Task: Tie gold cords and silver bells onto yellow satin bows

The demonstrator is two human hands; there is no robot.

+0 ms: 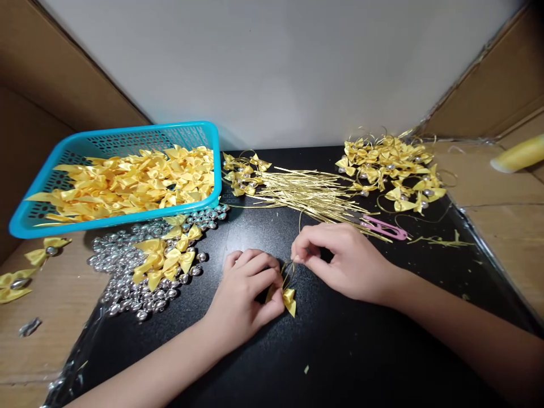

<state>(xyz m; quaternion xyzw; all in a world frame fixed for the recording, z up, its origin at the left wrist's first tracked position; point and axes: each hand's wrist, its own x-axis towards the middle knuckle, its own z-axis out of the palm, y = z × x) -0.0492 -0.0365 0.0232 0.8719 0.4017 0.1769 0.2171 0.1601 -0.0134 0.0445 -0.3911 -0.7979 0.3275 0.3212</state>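
Near the front middle of the black table, my left hand (255, 289) is closed on a yellow ribbon bow (289, 302); one end of the bow sticks out past the thumb. A thin gold cord (289, 274) loops up from the bow. My right hand (335, 255) pinches that cord between thumb and fingertips, just right of the left hand. Part of the bow is hidden behind the left fingers, and I cannot see whether a bell is on it. Beyond the right hand lies a pile of cut gold cords (306, 190).
A blue basket (220, 164) full of yellow bows stands at the back left. Silver bells (140, 294) with loose bows on them lie before it. Finished-looking bows with bells (391, 161) are heaped back right, near a pink cutter (385, 228). Cardboard walls flank the table (340, 362).
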